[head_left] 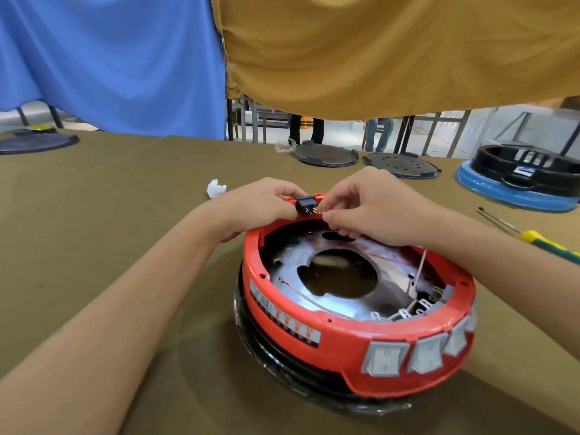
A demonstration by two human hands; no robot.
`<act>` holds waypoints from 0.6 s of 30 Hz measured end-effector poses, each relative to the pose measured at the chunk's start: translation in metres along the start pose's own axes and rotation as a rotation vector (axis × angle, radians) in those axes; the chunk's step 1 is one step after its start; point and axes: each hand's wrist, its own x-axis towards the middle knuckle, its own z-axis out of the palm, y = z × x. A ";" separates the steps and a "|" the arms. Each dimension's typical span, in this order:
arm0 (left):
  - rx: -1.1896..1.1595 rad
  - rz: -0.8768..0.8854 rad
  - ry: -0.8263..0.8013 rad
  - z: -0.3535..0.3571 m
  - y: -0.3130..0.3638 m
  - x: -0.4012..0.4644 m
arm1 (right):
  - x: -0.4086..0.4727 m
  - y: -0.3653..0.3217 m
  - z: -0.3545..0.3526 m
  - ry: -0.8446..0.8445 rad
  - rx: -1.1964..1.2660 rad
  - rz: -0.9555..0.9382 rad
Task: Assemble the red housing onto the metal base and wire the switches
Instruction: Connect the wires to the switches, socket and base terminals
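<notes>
The round red housing sits over the metal base, whose shiny plate with a large centre hole shows inside the ring. Several grey rocker switches line the housing's front wall. At the far rim my left hand grips a small black switch with brass terminals pointing right. My right hand pinches the end of a thin white wire against those terminals. The wire runs down under my right wrist to the switch backs inside the ring.
A yellow-and-green screwdriver lies at the right. At the back stand two dark round plates, a black housing on a blue base and a crumpled white scrap. Another dark plate lies far left. Blue and tan cloths hang behind.
</notes>
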 end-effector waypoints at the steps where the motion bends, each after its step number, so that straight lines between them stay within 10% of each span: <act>1: -0.002 0.000 -0.003 0.000 0.000 0.000 | 0.000 -0.001 0.001 -0.001 0.001 0.007; 18: -0.008 -0.013 0.005 0.001 0.000 0.000 | -0.003 -0.001 0.010 0.049 0.021 0.048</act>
